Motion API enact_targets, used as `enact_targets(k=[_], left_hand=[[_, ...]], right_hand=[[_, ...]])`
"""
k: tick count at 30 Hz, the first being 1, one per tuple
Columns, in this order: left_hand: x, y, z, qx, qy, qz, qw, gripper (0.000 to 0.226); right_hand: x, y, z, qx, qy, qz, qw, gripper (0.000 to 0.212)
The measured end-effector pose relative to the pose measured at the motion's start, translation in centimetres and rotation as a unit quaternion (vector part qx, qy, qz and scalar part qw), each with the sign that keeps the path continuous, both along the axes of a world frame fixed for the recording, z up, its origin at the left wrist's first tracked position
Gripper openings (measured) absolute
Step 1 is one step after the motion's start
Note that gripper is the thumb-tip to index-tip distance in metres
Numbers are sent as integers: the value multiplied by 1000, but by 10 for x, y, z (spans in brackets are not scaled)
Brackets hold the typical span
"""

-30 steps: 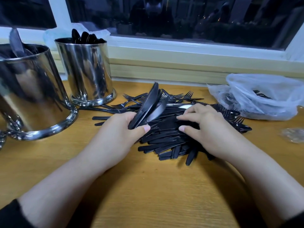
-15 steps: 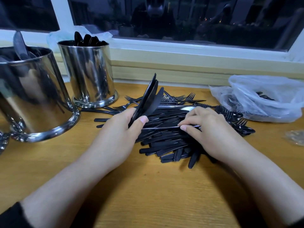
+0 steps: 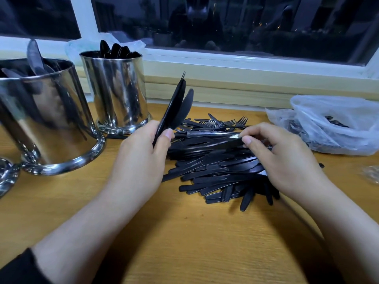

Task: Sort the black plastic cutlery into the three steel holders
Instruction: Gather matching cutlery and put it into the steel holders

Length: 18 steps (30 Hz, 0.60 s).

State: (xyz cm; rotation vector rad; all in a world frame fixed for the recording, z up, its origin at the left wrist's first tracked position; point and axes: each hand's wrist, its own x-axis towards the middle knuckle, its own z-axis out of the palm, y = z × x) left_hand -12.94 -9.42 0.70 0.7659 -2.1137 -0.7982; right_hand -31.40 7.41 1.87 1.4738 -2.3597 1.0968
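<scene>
The left hand [image 3: 141,158] grips a small bundle of black plastic knives [image 3: 176,107] by their handles, thumb pressed across them, so the blades fan up and away toward the window. The right hand [image 3: 281,158] pinches one more knife [image 3: 207,144] at its right end, thumb and forefinger closed on it at the top of the cutlery pile [image 3: 221,173], which lies on the wooden tabletop [image 3: 184,242] between the two hands. This pinched knife lies nearly level with its long axis running left to right, its free end reaching toward the left hand's thumb, just short of the bundle. That line matters most for the next move: the knife likely needs to slide left and tip upright to join the bundle, and the left hand is the nearer receiver. Forks [image 3: 225,121] with their tines showing lie at the far edge of the pile. Two steel holders stand to the left: the near, large holder [image 3: 47,124] holds what look like knife blades, and the far holder [image 3: 117,93] holds spoons with bowls up. Only the base edge of a third holder [image 3: 6,177] shows at the left border. A clear plastic bag [image 3: 332,124] with more dark cutlery inside rests at the right. Much of the sorting seems undone.
</scene>
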Motion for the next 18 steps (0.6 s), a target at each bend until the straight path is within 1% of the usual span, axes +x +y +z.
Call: enact_targets(k=[2, 4, 8, 11, 14, 16, 18], left_hand=[[1, 1, 1, -14, -7, 0, 1000, 28], [2, 3, 2, -8, -23, -21, 999, 25], [1, 13, 2, 51, -71, -124, 988, 20], [1, 17, 0, 34, -102, -172, 979, 28], [1, 16, -1, 63, -96, -188, 975, 31], [1, 15, -1, 68, -91, -180, 977, 27], [0, 14, -1, 77, -82, -175, 978, 21]], right_hand=[[4, 0, 2, 19, 8, 27, 999, 14], [11, 1, 5, 23, 11, 50, 998, 17], [21, 1, 8, 4, 16, 69, 997, 15], [22, 0, 6, -13, -6, 69, 998, 18], [13, 4, 8, -58, -42, 48, 996, 23], [-1, 10, 9, -77, -55, 9, 996, 16], [-15, 17, 8, -67, -53, -30, 996, 10]])
